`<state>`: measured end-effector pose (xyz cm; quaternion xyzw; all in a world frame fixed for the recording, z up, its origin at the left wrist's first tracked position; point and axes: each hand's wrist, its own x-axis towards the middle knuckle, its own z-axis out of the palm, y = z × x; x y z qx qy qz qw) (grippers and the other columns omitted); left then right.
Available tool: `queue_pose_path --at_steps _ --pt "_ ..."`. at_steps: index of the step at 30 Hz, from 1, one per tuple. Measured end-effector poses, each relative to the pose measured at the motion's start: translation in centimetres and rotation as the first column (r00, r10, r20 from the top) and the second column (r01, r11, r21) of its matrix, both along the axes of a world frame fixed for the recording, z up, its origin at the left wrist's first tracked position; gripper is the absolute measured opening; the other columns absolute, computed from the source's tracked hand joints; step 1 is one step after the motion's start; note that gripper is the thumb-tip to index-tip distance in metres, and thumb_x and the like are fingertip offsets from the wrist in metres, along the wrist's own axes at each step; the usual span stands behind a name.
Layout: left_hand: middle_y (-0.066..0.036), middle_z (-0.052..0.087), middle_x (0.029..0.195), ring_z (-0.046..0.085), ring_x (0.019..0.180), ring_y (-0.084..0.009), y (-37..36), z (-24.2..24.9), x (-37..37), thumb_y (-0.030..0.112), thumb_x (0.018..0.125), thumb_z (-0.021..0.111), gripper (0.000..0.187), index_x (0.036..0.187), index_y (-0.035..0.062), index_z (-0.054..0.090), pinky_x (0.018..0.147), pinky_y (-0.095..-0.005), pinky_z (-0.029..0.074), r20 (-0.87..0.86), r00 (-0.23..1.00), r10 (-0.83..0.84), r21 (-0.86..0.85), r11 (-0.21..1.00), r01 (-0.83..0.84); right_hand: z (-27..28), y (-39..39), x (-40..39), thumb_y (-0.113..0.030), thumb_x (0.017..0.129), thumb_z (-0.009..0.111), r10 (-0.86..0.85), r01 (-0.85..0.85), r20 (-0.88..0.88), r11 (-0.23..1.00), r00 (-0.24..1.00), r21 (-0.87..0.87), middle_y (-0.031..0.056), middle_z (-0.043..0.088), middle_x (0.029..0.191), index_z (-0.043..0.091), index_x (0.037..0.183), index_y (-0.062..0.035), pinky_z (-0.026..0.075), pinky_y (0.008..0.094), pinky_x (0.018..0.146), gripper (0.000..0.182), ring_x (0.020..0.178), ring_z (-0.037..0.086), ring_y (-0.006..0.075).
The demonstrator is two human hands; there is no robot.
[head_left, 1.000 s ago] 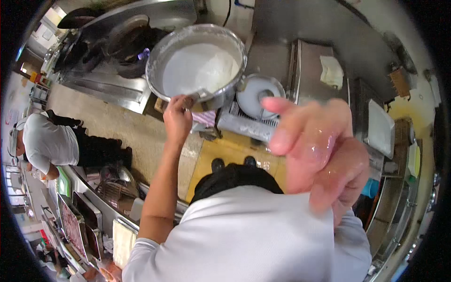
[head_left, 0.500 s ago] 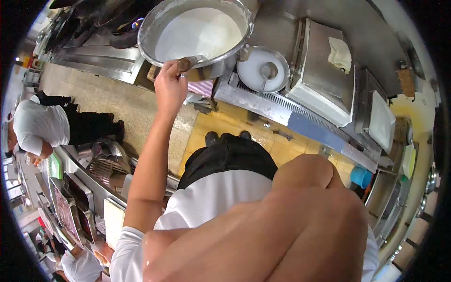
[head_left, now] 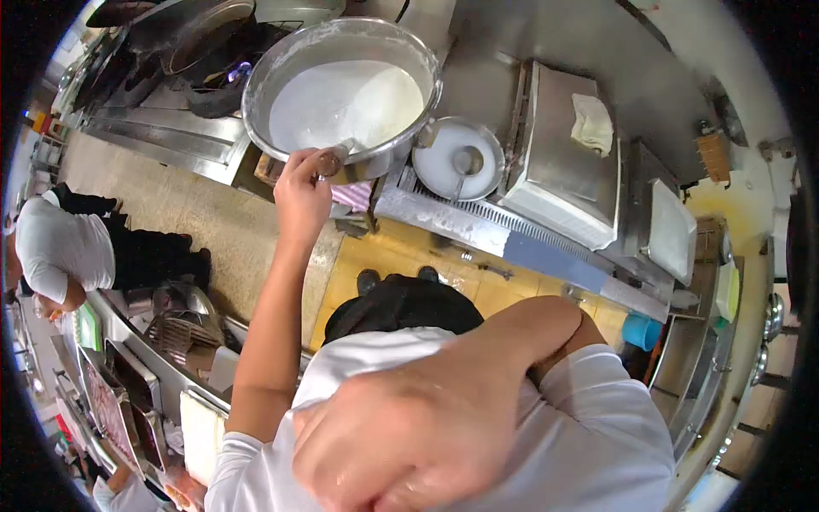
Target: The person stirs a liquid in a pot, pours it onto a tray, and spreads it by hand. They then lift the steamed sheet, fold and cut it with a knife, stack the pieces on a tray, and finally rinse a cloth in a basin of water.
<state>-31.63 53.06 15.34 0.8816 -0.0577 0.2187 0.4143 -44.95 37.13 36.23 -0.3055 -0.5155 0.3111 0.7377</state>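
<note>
In the upper left of the head view, a large metal bowl (head_left: 256,111) holds a white liquid (head_left: 341,102). At its near rim my left hand (head_left: 301,192) is closed round a stout wooden-handled tool (head_left: 328,162). The tool's pale shaft points into the bowl, and its working end is hidden. My right hand (head_left: 409,435) is raised close to the camera, in front of my white shirt. Its back faces me and its fingers are curled; whatever they may hold is out of sight.
Right of the bowl, a shallow pan (head_left: 426,166) holds white liquid and a ladle (head_left: 467,160). Beyond it sits a metal-topped box (head_left: 567,162) with a folded cloth (head_left: 591,124). Dark pans (head_left: 209,38) stand far left. A person (head_left: 68,243) works at the left counter.
My right forearm has swung away and the right hand now shows before the camera. The view has tilted, so the bowl sits lower. My left hand keeps its hold on the tool.
</note>
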Motion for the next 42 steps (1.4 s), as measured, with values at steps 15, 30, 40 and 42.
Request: queue_pose_path --at_steps 15,30,40,42 --pt "-0.011 0.071 0.108 0.069 0.093 -0.0367 1.1 0.5 -0.4 0.005 0.080 0.071 0.028 0.107 0.0100 0.077 0.080 -0.0438 0.056 -0.031 0.999 -0.016 0.022 1.000 0.017 -6.7 -1.2 16.8 0.000 0.080 0.064 -0.064 0.941 0.995 0.333 0.081 -0.056 0.0161 0.062 0.113 0.065 0.117 -0.0096 0.056 0.0452 0.087 0.039 0.100 0.066 0.0385" --pt "-0.007 0.071 0.104 0.070 0.085 -0.0307 0.0 0.4 -0.3 0.020 0.091 0.073 0.018 0.106 0.0110 0.078 0.076 -0.0397 0.055 0.021 1.000 0.021 0.027 0.999 -0.022 -5.4 -6.8 20.1 -0.009 0.082 0.065 0.658 1.000 0.753 0.005 -0.022 0.025 0.0156 0.075 0.084 0.077 0.084 -0.0082 0.062 0.0436 0.071 0.013 0.082 0.076 0.0319" --pt "-0.008 0.071 0.104 0.070 0.085 -0.0307 0.1 0.5 -0.2 0.015 0.091 0.071 0.017 0.106 0.0110 0.078 0.076 -0.0395 0.054 0.043 0.999 -0.004 0.023 1.000 0.003 -0.8 -5.4 17.7 -0.008 0.076 0.070 0.605 0.988 0.782 -0.062 0.151 -0.143 0.0193 0.075 0.088 0.077 0.085 -0.0030 0.061 0.0442 0.073 0.013 0.085 0.075 0.0350" --pt "-0.008 0.070 0.104 0.070 0.084 -0.0307 -0.1 0.9 -0.4 0.015 0.090 0.071 0.017 0.106 0.0105 0.078 0.076 -0.0394 0.054 0.028 1.000 0.007 0.016 1.000 -0.007 -2.0 -4.8 16.4 -0.008 0.076 0.068 0.511 0.970 0.824 -0.128 0.245 -0.209 0.0201 0.075 0.089 0.076 0.085 -0.0021 0.061 0.0446 0.073 0.013 0.084 0.075 0.0358"
